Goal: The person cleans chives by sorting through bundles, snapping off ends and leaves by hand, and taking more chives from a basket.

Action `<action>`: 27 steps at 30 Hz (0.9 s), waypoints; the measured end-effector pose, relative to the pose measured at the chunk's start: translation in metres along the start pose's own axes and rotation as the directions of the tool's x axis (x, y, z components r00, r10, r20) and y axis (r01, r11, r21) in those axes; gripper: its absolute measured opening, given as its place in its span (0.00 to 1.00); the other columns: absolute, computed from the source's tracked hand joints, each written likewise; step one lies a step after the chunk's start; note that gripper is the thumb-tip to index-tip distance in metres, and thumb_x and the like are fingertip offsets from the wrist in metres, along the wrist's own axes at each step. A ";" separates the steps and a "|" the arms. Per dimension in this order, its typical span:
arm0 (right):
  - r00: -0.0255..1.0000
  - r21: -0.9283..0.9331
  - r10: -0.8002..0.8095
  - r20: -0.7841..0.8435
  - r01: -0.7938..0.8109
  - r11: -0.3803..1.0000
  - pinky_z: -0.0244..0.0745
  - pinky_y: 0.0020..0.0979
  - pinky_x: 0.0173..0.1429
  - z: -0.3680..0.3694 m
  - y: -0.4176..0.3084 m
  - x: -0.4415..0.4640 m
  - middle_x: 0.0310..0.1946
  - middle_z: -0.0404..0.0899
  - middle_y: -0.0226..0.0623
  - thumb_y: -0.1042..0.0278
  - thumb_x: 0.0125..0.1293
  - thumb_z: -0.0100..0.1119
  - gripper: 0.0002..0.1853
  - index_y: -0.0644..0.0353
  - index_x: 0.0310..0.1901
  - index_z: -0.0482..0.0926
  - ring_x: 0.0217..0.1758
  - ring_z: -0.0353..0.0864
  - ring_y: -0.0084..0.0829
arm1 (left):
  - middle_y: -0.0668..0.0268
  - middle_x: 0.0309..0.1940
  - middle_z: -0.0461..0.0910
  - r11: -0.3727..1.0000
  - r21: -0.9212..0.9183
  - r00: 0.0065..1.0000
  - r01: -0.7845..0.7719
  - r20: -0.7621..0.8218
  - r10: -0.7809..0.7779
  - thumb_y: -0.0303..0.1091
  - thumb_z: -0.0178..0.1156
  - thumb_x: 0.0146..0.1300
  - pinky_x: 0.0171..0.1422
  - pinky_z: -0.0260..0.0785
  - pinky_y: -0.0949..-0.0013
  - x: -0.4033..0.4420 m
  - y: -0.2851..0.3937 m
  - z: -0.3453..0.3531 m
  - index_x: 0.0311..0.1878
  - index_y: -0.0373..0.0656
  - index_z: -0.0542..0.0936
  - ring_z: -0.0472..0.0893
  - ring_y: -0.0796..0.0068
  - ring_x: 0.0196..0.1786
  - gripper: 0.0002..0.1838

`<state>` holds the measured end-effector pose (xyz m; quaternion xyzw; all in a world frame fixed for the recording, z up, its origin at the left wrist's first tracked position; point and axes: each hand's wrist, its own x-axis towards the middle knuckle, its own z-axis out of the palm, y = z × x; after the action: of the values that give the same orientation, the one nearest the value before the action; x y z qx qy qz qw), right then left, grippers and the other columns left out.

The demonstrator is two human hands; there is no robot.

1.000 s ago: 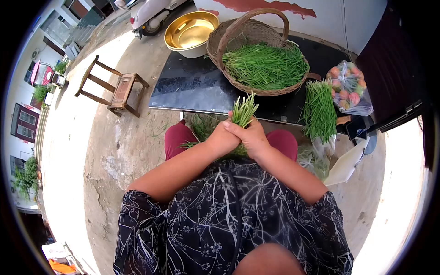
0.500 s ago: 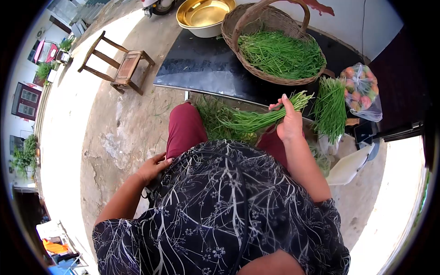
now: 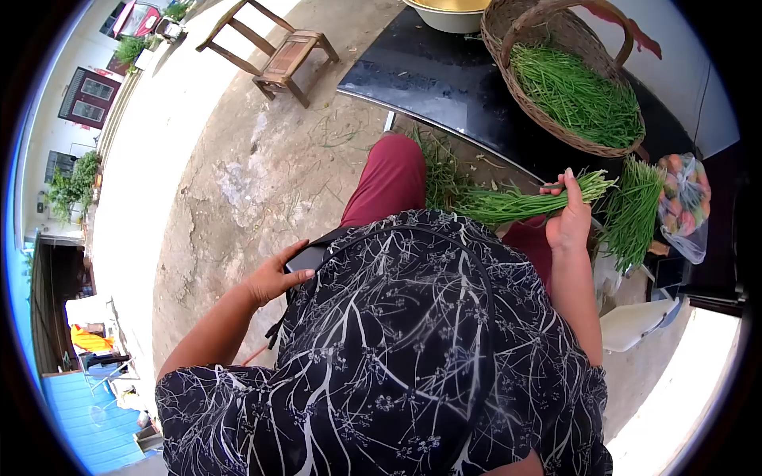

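In my right hand (image 3: 570,218) is a bunch of garlic chives (image 3: 512,205), pale stem ends toward the right and green leaves trailing left over my lap. My fingers close around it near the stem ends. At my left hip, my left hand (image 3: 274,278) grips a dark box-shaped device (image 3: 308,259) with a strap or cable, thumb on top; part of the device is hidden by my shirt. A second pile of chives (image 3: 635,213) lies just right of my right hand, at the table edge. More chives (image 3: 575,95) fill the wicker basket (image 3: 524,103).
A black table (image 3: 429,79) bears the basket, a basin (image 3: 448,17) and a plastic bag of reddish fruit (image 3: 684,198). Loose green leaves (image 3: 440,170) lie on the concrete floor beneath. A wooden chair (image 3: 290,59) stands at the upper left; a white container (image 3: 635,324) is at my right.
The view has turned, so the table and basket appear farther right. My left hand has moved from beside my thigh onto the dark device. My right hand still holds the chives.
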<state>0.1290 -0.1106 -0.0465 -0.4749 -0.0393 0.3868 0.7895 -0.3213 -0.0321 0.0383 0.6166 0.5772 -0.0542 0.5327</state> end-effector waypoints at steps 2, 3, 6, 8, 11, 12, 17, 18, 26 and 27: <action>1.000 -0.018 -0.002 0.014 0.003 1.000 0.70 0.30 0.35 0.001 0.002 0.001 0.20 0.70 0.31 0.64 0.57 0.60 0.10 0.61 0.31 0.74 0.27 0.71 0.26 | 0.57 0.49 0.74 0.993 -0.116 0.981 -0.030 -0.193 0.007 0.43 0.63 0.53 0.56 0.62 0.71 0.006 -0.013 0.019 0.61 0.42 0.64 0.72 0.71 0.51 0.33; 1.000 -0.027 -0.010 0.015 0.010 1.000 0.70 0.29 0.35 0.004 0.002 0.001 0.21 0.70 0.31 0.64 0.57 0.61 0.10 0.61 0.31 0.74 0.27 0.71 0.26 | 0.57 0.47 0.75 0.976 -0.213 0.967 -0.055 -0.254 -0.001 0.42 0.63 0.54 0.55 0.64 0.72 0.009 -0.013 0.027 0.59 0.41 0.67 0.74 0.72 0.49 0.31; 1.000 -0.039 -0.022 0.009 0.022 0.999 0.70 0.30 0.35 0.011 0.003 0.001 0.21 0.70 0.31 0.64 0.57 0.60 0.10 0.61 0.30 0.74 0.27 0.72 0.27 | 0.58 0.44 0.77 0.999 -0.026 0.915 -0.046 -0.403 0.032 0.41 0.63 0.54 0.52 0.66 0.73 0.001 -0.005 0.041 0.57 0.39 0.69 0.76 0.73 0.45 0.29; 0.999 -0.040 -0.024 0.033 0.025 0.999 0.70 0.29 0.35 0.014 0.003 0.001 0.21 0.70 0.31 0.64 0.57 0.60 0.10 0.61 0.30 0.74 0.27 0.72 0.27 | 0.57 0.44 0.77 0.999 -0.039 0.917 -0.011 -0.398 -0.006 0.41 0.63 0.54 0.52 0.66 0.73 0.004 -0.011 0.041 0.57 0.38 0.69 0.77 0.72 0.45 0.29; 0.998 -0.040 -0.022 0.056 0.025 0.999 0.69 0.29 0.35 0.013 0.005 -0.003 0.21 0.70 0.31 0.64 0.57 0.60 0.09 0.61 0.30 0.74 0.27 0.73 0.27 | 0.54 0.43 0.78 0.999 0.035 0.910 0.042 -0.414 -0.023 0.42 0.62 0.54 0.51 0.67 0.72 0.005 -0.007 0.043 0.57 0.37 0.69 0.78 0.70 0.44 0.30; 0.998 -0.042 -0.019 0.068 0.022 0.999 0.69 0.29 0.34 0.013 0.006 -0.004 0.21 0.70 0.31 0.64 0.57 0.60 0.09 0.61 0.30 0.74 0.27 0.73 0.27 | 0.52 0.42 0.78 0.992 0.114 0.897 0.057 -0.441 -0.001 0.43 0.62 0.53 0.50 0.68 0.71 0.006 -0.003 0.045 0.56 0.36 0.69 0.79 0.68 0.44 0.30; 0.998 -0.054 -0.030 0.052 0.033 0.998 0.70 0.29 0.35 0.014 0.005 -0.008 0.20 0.70 0.30 0.65 0.57 0.60 0.09 0.60 0.30 0.73 0.26 0.73 0.27 | 0.48 0.40 0.78 0.982 0.167 0.895 0.093 -0.446 -0.010 0.45 0.61 0.53 0.49 0.69 0.68 0.019 0.009 0.048 0.55 0.34 0.69 0.79 0.62 0.44 0.31; 0.998 -0.046 -0.027 0.049 0.029 0.999 0.70 0.29 0.35 0.014 0.005 -0.008 0.20 0.70 0.30 0.65 0.57 0.60 0.09 0.60 0.30 0.73 0.26 0.72 0.26 | 0.48 0.39 0.78 0.985 0.166 0.887 0.052 -0.461 0.031 0.45 0.61 0.53 0.48 0.69 0.68 0.022 0.006 0.048 0.55 0.33 0.69 0.79 0.61 0.43 0.31; 0.998 -0.074 -0.052 0.037 0.055 0.996 0.71 0.29 0.35 0.008 0.002 -0.014 0.19 0.70 0.30 0.66 0.58 0.59 0.08 0.60 0.30 0.73 0.27 0.72 0.26 | 0.48 0.61 0.60 0.930 0.162 0.837 -0.331 -0.404 0.368 0.35 0.66 0.46 0.66 0.51 0.65 0.016 0.001 0.025 0.65 0.38 0.53 0.60 0.56 0.64 0.44; 0.998 -0.090 -0.056 0.020 0.058 0.994 0.71 0.29 0.35 0.007 0.001 -0.014 0.19 0.70 0.30 0.66 0.58 0.59 0.08 0.60 0.30 0.73 0.27 0.72 0.26 | 0.51 0.64 0.56 0.781 0.490 0.758 -0.386 -0.314 0.571 0.32 0.67 0.43 0.69 0.46 0.63 0.008 0.008 0.017 0.66 0.40 0.51 0.54 0.55 0.67 0.47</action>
<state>0.1153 -0.1143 -0.0389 -0.5053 -0.0771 0.3661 0.7776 -0.3033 -0.0372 0.0300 0.8356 0.4783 0.1142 0.2447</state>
